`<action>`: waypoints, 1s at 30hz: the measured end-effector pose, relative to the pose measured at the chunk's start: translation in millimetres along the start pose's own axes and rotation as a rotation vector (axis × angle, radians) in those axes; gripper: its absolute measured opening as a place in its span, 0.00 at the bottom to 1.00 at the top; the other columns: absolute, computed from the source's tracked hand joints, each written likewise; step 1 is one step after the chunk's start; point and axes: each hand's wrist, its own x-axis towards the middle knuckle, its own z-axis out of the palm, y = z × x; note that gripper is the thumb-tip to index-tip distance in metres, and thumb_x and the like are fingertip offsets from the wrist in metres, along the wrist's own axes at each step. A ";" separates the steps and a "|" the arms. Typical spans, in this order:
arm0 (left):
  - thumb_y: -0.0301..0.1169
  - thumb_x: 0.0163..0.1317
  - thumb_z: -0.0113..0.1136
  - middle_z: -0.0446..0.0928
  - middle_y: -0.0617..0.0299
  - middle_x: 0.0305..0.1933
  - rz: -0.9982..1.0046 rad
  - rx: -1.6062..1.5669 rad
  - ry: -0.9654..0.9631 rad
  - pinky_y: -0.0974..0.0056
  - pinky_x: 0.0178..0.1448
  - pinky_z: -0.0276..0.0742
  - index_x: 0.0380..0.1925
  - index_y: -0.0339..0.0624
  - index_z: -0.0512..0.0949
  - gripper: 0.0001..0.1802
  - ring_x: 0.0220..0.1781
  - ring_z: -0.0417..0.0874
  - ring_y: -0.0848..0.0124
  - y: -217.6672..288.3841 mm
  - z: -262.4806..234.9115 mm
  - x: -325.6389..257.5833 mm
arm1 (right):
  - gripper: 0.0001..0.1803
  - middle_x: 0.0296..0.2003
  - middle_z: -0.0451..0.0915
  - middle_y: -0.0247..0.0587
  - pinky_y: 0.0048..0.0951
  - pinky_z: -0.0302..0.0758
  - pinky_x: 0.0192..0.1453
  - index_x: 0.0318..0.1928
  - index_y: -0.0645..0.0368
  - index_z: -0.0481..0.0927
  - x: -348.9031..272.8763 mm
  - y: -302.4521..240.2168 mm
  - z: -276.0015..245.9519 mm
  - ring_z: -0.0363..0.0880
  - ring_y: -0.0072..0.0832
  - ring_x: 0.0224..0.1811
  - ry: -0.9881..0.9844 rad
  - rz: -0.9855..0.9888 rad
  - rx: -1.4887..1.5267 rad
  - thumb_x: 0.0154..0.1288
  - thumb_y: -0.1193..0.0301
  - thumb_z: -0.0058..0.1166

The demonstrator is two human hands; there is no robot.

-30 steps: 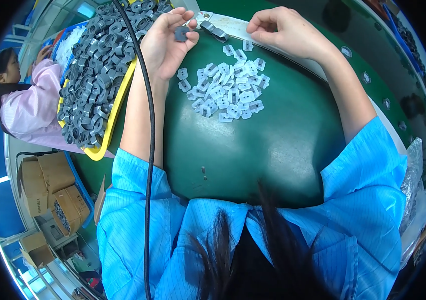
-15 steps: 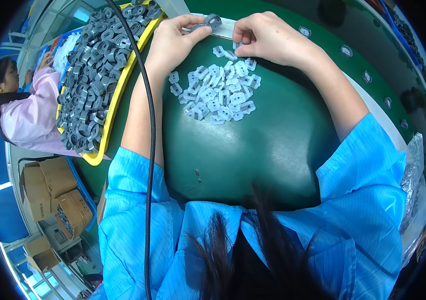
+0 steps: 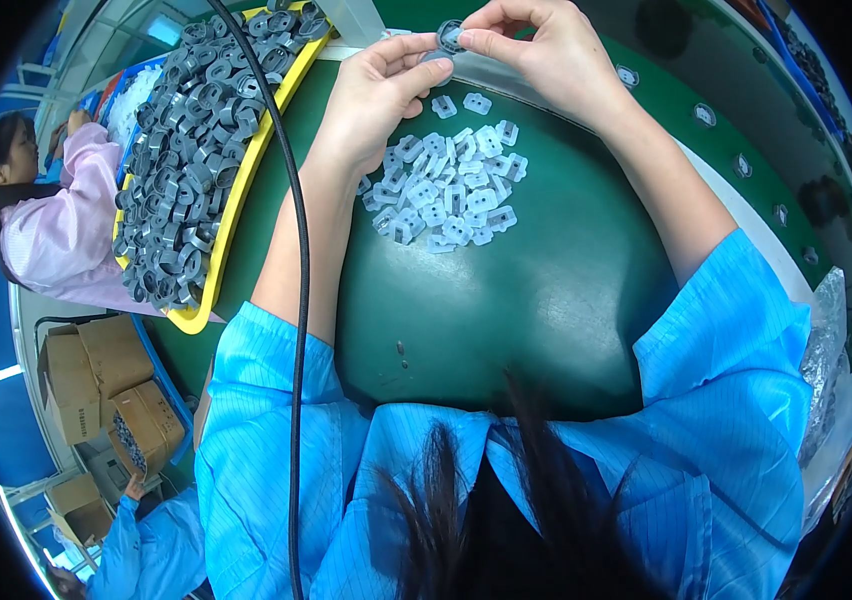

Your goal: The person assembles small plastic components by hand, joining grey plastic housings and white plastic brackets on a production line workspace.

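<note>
My left hand [image 3: 381, 90] and my right hand [image 3: 536, 55] meet at the far edge of the green table [image 3: 526, 310]. Together they pinch a small dark grey ring-shaped part [image 3: 449, 37], the right fingers on top of it and the left fingers beside and under it. Just below my hands lies a heap of several small pale blue-white plastic clips [image 3: 446, 185] on the green surface.
A yellow tray [image 3: 236, 190] heaped with several dark grey ring parts [image 3: 186, 150] stands at the left. A black cable [image 3: 298, 300] runs down over my left arm. A person in a pink coat [image 3: 56, 225] sits at far left; cardboard boxes [image 3: 96, 380] stand below. A conveyor strip [image 3: 746, 160] with small parts passes at right.
My hands have come together at the table's far edge and now hold the grey part between them. One second ago they were apart, with the left hand holding the part.
</note>
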 end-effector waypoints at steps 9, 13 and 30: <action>0.28 0.55 0.67 0.78 0.68 0.35 0.033 0.048 -0.077 0.79 0.30 0.60 0.48 0.36 0.78 0.20 0.29 0.70 0.85 -2.7 -12.6 1.2 | 0.10 0.25 0.79 0.33 0.20 0.74 0.36 0.38 0.67 0.81 5.4 6.3 -3.3 0.76 0.19 0.29 -0.144 0.137 0.256 0.58 0.73 0.62; 0.30 0.57 0.66 0.77 0.70 0.34 0.060 0.153 -0.086 0.78 0.32 0.60 0.48 0.37 0.79 0.19 0.30 0.68 0.86 2.7 -3.8 -5.1 | 0.10 0.28 0.80 0.34 0.20 0.75 0.37 0.40 0.68 0.81 6.8 10.2 -10.0 0.77 0.20 0.30 -0.341 0.264 0.424 0.59 0.75 0.61; 0.29 0.64 0.59 0.75 0.64 0.36 -0.010 -0.379 -0.021 0.79 0.31 0.65 0.47 0.33 0.75 0.14 0.33 0.71 0.80 -4.2 -6.9 1.7 | 0.07 0.27 0.82 0.41 0.22 0.76 0.33 0.37 0.68 0.78 5.0 -2.3 -0.3 0.79 0.21 0.27 -0.146 0.325 0.311 0.57 0.80 0.58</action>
